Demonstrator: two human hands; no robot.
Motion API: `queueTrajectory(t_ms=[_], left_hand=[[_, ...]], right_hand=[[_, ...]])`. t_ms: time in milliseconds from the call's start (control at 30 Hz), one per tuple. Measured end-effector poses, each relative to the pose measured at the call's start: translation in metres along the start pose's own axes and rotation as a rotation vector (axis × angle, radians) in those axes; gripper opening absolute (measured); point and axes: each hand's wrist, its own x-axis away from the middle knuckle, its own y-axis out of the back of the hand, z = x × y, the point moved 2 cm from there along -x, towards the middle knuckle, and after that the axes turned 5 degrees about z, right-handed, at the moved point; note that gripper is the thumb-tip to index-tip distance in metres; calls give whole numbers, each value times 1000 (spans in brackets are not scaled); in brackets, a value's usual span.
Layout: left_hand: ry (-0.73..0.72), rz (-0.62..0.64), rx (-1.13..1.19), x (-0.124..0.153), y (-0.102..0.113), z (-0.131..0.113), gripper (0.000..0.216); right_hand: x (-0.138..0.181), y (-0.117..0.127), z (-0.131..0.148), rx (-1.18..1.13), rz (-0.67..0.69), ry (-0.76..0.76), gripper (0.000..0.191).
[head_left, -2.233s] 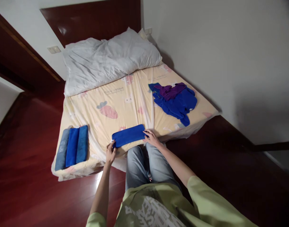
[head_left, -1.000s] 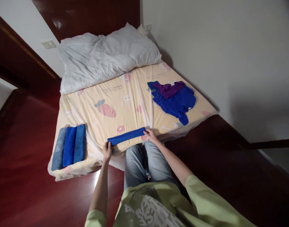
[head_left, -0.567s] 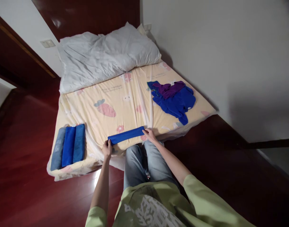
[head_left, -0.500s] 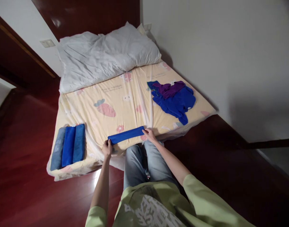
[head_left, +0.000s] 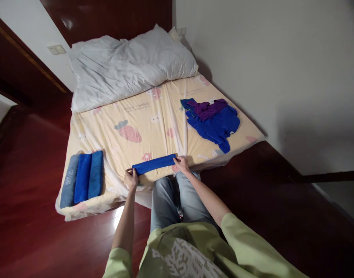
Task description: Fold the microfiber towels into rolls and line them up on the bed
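Holding a narrow folded blue towel stretched lengthwise between both hands, at the near edge of the bed. Pinching one end with the left hand, thumb on top, and the opposite end with the right hand; impossible to tell whether lying on the bed or slightly lifted. Just below and between the hands, a pair of jeans. Left of the left hand, laid side by side and touching: a grey towel with pale lettering, a bright blue towel and a teal towel. Beyond the right hand and farther right, loosely heaped: a blue cloth with a purple cloth on top. Well beyond both hands, a rumpled white pillow before a dark red headboard.
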Motion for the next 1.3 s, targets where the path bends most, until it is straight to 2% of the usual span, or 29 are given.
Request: queueTrajectory(t_ms=[67, 167, 300, 400, 500, 600, 700, 833, 933, 1100, 1200, 1300], left_hand=[[-69, -19, -16, 1, 2, -2, 25], [-267, -21, -64, 4, 6, -5, 18], [-528, 209, -78, 12, 9, -6, 28], [-619, 289, -122, 17, 14, -3, 35], [-679, 322, -223, 22, 18, 3, 40], [-688, 362, -332, 25, 16, 10, 49], [-666, 371, -395, 26, 11, 14, 48], [-689, 389, -343, 24, 8, 13, 42], [-710, 410, -301, 19, 14, 10, 39], [-740, 422, -237, 29, 43, 9, 33], [-714, 332, -140, 59, 71, 25, 33], [-659, 215, -55, 100, 101, 52, 34]], right_hand=[[0, 0, 2, -3, -6, -7, 46], [1, -3, 4, 7, -8, -46, 38], [4, -6, 4, 57, -16, -87, 27], [11, -4, 10, 119, -57, 7, 26], [24, -3, 21, 313, -63, 208, 26], [37, -3, 31, 558, 80, 408, 34], [45, 2, 37, 732, 202, 550, 39], [42, 14, 43, 894, 330, 662, 41], [32, 21, 47, 1006, 382, 713, 39], [5, 17, 66, 1116, 401, 800, 32], [-7, 9, 90, 1074, 431, 863, 30], [-16, -11, 124, 1019, 548, 948, 32]])
